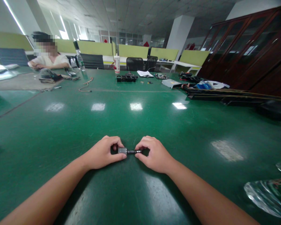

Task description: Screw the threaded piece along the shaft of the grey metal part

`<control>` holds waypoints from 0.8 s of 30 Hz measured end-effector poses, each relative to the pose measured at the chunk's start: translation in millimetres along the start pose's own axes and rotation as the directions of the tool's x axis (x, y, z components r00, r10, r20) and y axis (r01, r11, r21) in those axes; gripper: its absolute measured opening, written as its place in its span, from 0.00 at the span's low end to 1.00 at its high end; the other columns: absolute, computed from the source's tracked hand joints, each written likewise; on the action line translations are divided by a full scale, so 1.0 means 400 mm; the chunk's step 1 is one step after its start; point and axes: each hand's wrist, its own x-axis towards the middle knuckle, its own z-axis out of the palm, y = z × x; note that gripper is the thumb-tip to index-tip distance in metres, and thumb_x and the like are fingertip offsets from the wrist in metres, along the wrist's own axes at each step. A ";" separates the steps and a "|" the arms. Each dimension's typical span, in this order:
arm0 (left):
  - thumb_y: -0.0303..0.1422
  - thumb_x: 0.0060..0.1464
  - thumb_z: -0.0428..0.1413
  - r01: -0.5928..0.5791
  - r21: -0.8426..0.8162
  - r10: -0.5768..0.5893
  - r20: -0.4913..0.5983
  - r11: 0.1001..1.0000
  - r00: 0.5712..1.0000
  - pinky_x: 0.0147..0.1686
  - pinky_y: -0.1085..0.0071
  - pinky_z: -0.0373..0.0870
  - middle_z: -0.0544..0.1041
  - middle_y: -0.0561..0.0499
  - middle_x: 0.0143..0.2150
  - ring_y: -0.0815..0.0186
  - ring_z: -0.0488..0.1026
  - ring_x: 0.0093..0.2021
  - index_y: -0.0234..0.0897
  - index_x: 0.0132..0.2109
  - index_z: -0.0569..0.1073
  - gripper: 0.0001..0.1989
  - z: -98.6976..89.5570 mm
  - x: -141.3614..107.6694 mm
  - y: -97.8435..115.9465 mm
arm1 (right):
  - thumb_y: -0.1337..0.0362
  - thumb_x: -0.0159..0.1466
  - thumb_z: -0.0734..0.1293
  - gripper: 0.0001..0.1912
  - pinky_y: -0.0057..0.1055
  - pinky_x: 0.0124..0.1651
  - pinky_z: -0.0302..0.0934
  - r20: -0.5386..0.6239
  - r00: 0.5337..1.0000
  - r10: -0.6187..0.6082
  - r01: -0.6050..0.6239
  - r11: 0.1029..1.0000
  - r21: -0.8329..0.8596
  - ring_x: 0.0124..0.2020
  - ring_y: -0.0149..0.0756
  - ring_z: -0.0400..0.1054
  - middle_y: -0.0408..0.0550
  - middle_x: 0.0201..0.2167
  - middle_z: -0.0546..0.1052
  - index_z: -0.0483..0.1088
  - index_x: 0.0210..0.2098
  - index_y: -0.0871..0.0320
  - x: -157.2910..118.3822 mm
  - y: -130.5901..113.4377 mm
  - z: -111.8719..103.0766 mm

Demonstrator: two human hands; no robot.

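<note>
Just above the green tabletop or resting on it, which I cannot tell, a small grey metal cylinder with a thin dark shaft (122, 151) lies level between my hands. My left hand (104, 153) pinches the thick cylinder end between thumb and fingers. At the other end, my right hand (156, 154) closes thumb and forefinger around the silvery tip of the shaft. A short stretch of shaft shows between the two grips. The exact kind of part is too small to make out.
The green table (121, 122) extends far ahead. A plastic bottle (269, 197) lies at right front. Farther back are a black device (126, 78), a white bottle (117, 64), a cable (85, 86) and long black parts (208, 95). A person (50, 59) sits at far left.
</note>
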 end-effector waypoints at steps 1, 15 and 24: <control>0.43 0.54 0.61 0.002 -0.002 -0.002 -0.003 1.000 1.000 0.39 0.70 0.63 0.77 0.53 0.33 0.64 0.72 0.35 0.38 0.38 0.75 0.12 0.000 0.000 -0.001 | 0.70 0.55 0.73 0.05 0.35 0.42 0.58 -0.006 1.000 0.002 -0.002 1.000 -0.003 0.36 0.35 0.68 0.43 0.30 0.76 0.75 0.32 0.56 0.000 0.005 -0.002; 0.43 0.56 0.59 0.038 -0.028 -0.038 -0.008 0.999 0.999 0.36 0.70 0.64 0.76 0.52 0.33 0.64 0.72 0.34 0.38 0.38 0.75 0.13 0.003 0.000 -0.007 | 0.71 0.53 0.73 0.06 0.32 0.38 0.60 -0.036 0.996 0.085 -0.085 0.996 -0.010 0.31 0.33 0.68 0.43 0.28 0.76 0.76 0.30 0.56 0.002 0.049 -0.031; 0.45 0.54 0.61 0.057 -0.019 -0.057 -0.007 0.998 0.998 0.38 0.69 0.63 0.76 0.53 0.33 0.64 0.72 0.35 0.38 0.38 0.75 0.14 0.002 -0.002 -0.007 | 0.70 0.54 0.74 0.05 0.33 0.42 0.57 -0.014 0.999 0.052 -0.052 0.999 -0.001 0.33 0.32 0.69 0.41 0.28 0.76 0.76 0.30 0.56 0.004 0.033 -0.020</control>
